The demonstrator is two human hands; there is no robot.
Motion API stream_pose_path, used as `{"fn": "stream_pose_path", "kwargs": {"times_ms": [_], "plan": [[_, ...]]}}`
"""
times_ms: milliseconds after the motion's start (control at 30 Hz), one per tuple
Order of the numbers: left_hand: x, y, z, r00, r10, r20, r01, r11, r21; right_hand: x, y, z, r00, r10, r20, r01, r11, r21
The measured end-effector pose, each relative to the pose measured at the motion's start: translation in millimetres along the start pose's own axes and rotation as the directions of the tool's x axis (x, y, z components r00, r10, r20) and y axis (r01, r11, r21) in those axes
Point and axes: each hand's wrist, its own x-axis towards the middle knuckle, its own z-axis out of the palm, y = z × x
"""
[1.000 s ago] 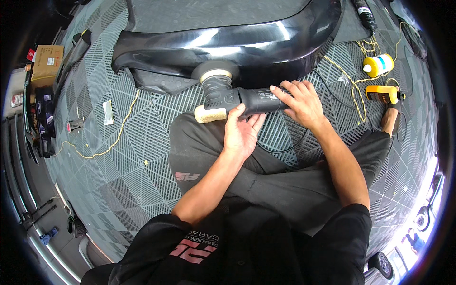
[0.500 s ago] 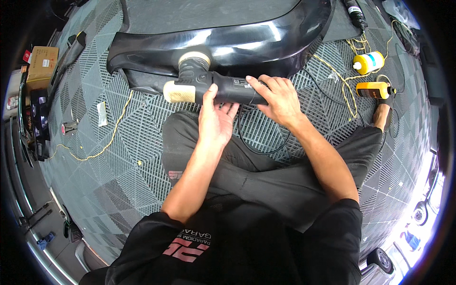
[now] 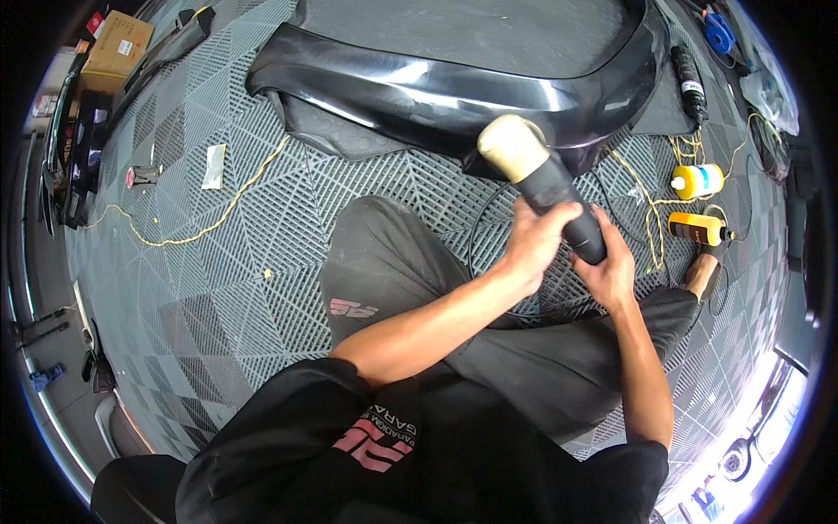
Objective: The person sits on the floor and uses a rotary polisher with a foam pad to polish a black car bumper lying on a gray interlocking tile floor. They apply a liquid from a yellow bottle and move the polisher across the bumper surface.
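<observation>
Both hands grip a black polisher (image 3: 552, 185) with a tan front end, held slantwise over my lap. My left hand (image 3: 534, 243) wraps its middle, thumb across the top. My right hand (image 3: 611, 269) closes around its rear end. Beyond the tool lies a glossy black curved car body panel (image 3: 397, 87), streaked with bright reflections. The polisher's head overlaps the panel's near edge in view; its pad is mostly hidden, so contact cannot be told. A black cord (image 3: 472, 240) loops below the tool.
To the right lie a yellow bottle (image 3: 698, 181), an orange-and-black bottle (image 3: 697, 229), and another black tool (image 3: 689, 83) with yellow cord (image 3: 655, 229). A small packet (image 3: 214, 166) is on the grey tiled floor (image 3: 244, 288) at left. A cardboard box (image 3: 118, 48) stands far left.
The polisher has swung from lying level across the panel's front to a slant, moving right, off its former spot. Both hands have shifted right with it. The view has turned somewhat.
</observation>
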Motion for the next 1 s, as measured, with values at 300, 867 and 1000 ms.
{"fn": "stream_pose_path", "kwargs": {"times_ms": [300,867,1000], "plan": [[25,9,-29,0.929,0.370,0.018,-0.366,0.909,0.199,19,-56,52,0.986,0.108,-0.124,-0.077,0.969,0.234],[16,151,-168,0.877,0.427,-0.219,-0.318,0.859,0.401,82,-192,112,0.972,-0.070,0.226,0.001,0.956,0.293],[25,199,-195,0.860,0.478,-0.180,-0.377,0.831,0.410,113,-225,116,0.944,-0.068,0.322,-0.089,0.889,0.448]]}}
